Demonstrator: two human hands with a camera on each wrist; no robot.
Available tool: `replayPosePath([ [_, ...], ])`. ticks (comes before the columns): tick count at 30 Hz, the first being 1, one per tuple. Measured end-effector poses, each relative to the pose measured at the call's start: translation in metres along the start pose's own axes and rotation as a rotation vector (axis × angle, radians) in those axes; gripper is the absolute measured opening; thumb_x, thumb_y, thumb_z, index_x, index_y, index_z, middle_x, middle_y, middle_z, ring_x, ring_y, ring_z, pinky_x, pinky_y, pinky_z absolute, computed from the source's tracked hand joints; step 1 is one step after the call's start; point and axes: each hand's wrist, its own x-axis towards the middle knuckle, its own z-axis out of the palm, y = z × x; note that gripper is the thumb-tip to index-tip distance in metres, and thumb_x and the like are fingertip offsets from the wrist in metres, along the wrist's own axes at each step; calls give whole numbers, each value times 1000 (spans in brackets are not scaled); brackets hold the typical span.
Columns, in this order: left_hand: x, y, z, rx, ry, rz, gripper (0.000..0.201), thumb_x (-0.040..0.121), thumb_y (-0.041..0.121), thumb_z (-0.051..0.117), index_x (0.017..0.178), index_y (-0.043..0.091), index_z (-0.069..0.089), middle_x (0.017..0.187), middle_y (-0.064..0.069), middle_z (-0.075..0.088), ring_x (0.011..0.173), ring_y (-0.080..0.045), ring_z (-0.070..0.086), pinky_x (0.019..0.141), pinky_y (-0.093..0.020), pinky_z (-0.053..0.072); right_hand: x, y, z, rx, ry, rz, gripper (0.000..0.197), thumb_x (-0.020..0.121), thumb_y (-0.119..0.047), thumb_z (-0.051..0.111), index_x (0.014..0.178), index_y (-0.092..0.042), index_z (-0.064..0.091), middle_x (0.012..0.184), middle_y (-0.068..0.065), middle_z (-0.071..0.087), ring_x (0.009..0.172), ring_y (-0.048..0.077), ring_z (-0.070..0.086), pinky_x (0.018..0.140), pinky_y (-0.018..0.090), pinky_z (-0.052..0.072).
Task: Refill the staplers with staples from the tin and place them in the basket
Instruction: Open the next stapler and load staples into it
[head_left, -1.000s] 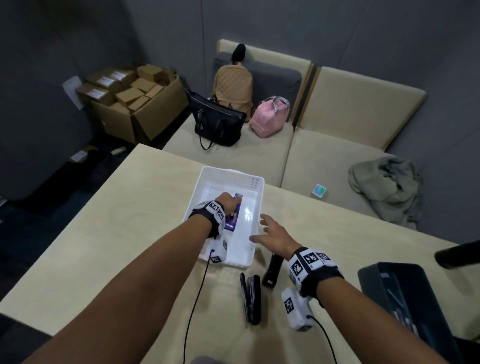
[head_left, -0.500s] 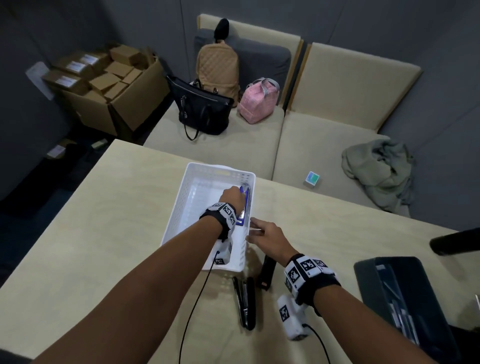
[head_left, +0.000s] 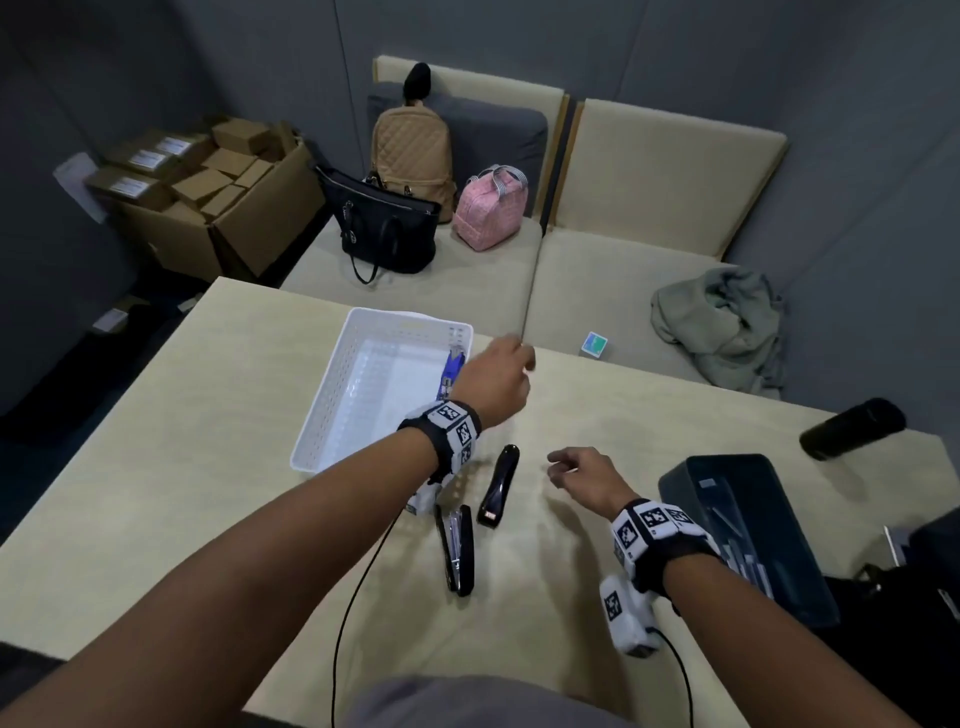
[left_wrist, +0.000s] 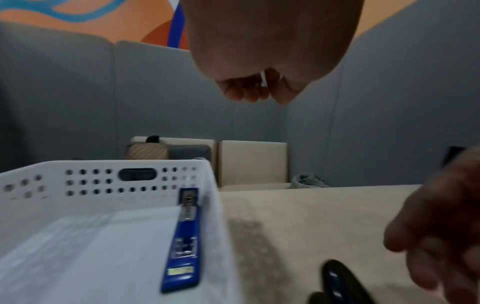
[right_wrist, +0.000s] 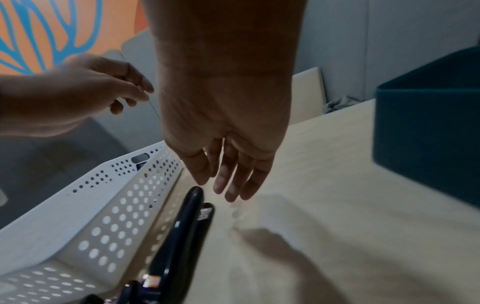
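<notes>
A blue stapler (head_left: 451, 370) (left_wrist: 183, 242) lies inside the white perforated basket (head_left: 324, 395) (left_wrist: 103, 181) against its right wall. My left hand (head_left: 524, 358) (left_wrist: 257, 90) hovers above the table just right of the basket, fingers curled, pinching a thin pale strip (right_wrist: 153, 109) that looks like staples. My right hand (head_left: 558, 465) (right_wrist: 226, 185) hangs relaxed and holds nothing, its fingertips just above the nose of a closed black stapler (head_left: 500, 486) (right_wrist: 187, 226). A second black stapler (head_left: 457, 551) lies swung open nearer to me. The dark tin (head_left: 691, 478) (right_wrist: 428, 133) stands at the right.
A black cylinder (head_left: 852, 428) lies at the table's far right edge. A beige sofa with bags (head_left: 389, 228) and a grey cloth (head_left: 722, 322) runs behind the table. Cables trail from both wrists across the near table.
My left hand let go of the blue stapler in the basket, rose out and moved right. My right hand drew back from the basket's edge towards the black stapler.
</notes>
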Motion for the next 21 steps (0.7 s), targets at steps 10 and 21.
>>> replayPosePath([
  [10,-83,38,101,312,-543,-159,43,84,20,58,122,12,39,112,-15,65,98,-37,64,76,-39,49,-51,77,-43,-82,-6,-19,33,87,-12,58,119,-12,65,120,8,66,111,21,62,90,21,44],
  [21,-105,110,103,233,-621,323,43,80,26,63,118,20,44,104,-12,66,88,-38,63,68,-39,46,-80,100,-18,-248,-28,-90,13,64,-25,80,71,-25,69,68,-5,64,63,10,61,52,19,41],
])
